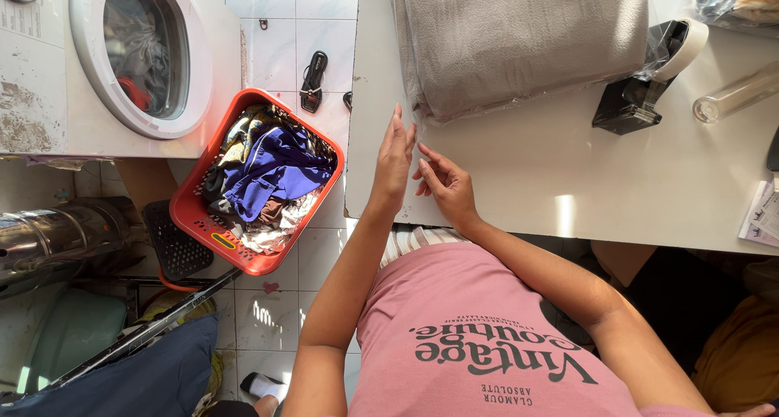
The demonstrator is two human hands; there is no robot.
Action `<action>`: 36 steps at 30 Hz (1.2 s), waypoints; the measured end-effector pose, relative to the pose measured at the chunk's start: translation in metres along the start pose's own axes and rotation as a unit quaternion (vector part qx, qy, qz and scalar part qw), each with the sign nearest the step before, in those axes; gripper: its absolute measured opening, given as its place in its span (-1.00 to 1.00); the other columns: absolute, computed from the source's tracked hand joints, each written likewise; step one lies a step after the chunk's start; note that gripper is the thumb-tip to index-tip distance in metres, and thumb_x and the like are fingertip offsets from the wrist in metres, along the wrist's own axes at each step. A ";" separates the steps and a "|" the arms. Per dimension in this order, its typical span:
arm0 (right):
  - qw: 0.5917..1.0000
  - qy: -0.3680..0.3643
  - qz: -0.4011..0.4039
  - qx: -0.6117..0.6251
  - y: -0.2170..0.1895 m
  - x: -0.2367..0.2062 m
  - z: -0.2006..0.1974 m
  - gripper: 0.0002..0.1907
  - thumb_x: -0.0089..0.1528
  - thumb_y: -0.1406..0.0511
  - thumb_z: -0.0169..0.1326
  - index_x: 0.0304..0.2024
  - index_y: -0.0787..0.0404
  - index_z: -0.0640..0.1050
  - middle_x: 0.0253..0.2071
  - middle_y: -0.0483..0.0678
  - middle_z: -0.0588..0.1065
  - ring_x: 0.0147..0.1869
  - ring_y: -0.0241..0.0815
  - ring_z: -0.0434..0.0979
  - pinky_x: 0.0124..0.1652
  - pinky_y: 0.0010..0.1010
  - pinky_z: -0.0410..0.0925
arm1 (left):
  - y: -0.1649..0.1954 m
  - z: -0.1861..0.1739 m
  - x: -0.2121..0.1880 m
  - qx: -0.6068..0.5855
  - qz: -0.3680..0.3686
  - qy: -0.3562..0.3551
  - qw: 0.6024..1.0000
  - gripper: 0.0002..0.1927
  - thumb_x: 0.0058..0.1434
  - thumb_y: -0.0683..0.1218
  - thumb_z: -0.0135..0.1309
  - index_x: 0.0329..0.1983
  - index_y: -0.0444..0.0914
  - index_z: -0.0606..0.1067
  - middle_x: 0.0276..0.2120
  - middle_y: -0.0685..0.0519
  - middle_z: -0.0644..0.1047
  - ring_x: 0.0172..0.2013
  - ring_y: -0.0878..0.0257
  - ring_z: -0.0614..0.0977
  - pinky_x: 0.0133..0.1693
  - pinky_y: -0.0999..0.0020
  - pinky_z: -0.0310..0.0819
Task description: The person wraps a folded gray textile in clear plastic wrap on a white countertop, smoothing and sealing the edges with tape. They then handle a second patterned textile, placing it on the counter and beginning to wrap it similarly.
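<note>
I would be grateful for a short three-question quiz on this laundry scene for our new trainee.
1. True or false: the red laundry basket stands on the white table.
2. What lies nearest the left hand and right hand: A the folded grey fabric, B the tape dispenser, C the washing machine?
3. Does either hand hold anything?

Key: 1 false, it stands on the floor; 2 A; 3 no, both are empty.

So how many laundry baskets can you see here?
2. A red basket full of clothes sits on the tiled floor beside the washer. A black basket pokes out from under the red one, mostly covered. Others may be hidden out of view.
</note>
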State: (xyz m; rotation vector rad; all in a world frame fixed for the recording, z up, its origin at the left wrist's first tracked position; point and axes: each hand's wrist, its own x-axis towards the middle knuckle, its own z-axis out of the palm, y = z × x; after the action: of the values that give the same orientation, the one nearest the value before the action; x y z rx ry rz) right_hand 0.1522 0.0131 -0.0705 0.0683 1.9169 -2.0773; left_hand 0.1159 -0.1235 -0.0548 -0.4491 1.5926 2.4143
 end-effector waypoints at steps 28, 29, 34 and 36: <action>0.972 0.193 -0.092 -0.102 -0.015 0.019 -0.011 -0.86 0.29 0.32 0.27 -0.17 0.28 0.65 -0.57 -0.18 0.54 -0.57 -0.46 0.50 -0.55 -0.63 0.30 | 0.017 0.023 0.021 0.022 -0.092 -0.038 0.995 -0.12 0.32 0.49 -0.40 0.50 -0.15 0.13 -0.47 0.26 0.05 -0.42 0.40 0.02 -0.35 0.51 -0.05; 0.972 0.193 -0.092 -0.093 -0.013 0.020 -0.011 -0.86 0.29 0.32 0.27 -0.18 0.29 0.65 -0.57 -0.17 0.54 -0.56 -0.46 0.50 -0.54 -0.63 0.30 | 0.015 0.022 0.022 0.020 -0.089 -0.043 0.995 -0.10 0.33 0.49 -0.40 0.51 -0.18 0.13 -0.45 0.25 0.04 -0.41 0.39 0.01 -0.30 0.52 -0.01; 0.974 0.193 -0.095 -0.076 -0.011 0.020 -0.013 -0.86 0.29 0.31 0.26 -0.21 0.29 0.63 -0.57 -0.16 0.54 -0.57 -0.46 0.49 -0.54 -0.63 0.31 | 0.003 0.023 0.028 0.038 -0.075 -0.052 0.995 0.02 0.37 0.52 -0.40 0.65 -0.19 -0.19 -0.32 0.15 0.12 -0.28 0.31 0.12 0.11 0.42 0.12; 0.974 0.193 -0.088 -0.082 -0.012 0.020 -0.015 -0.84 0.29 0.31 0.27 -0.21 0.30 0.62 -0.59 -0.15 0.53 -0.58 -0.45 0.49 -0.54 -0.62 0.30 | 0.004 0.026 0.029 0.032 -0.072 -0.066 0.995 0.05 0.34 0.53 -0.44 0.62 -0.19 -0.36 0.23 -0.04 -0.10 0.23 0.11 -0.05 0.33 0.22 -0.16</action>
State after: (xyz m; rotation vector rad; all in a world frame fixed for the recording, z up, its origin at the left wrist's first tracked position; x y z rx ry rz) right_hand 0.1275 0.0240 -0.0655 0.2950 2.3951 -2.1287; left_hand 0.0846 -0.1010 -0.0529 -0.3713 1.5213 2.2310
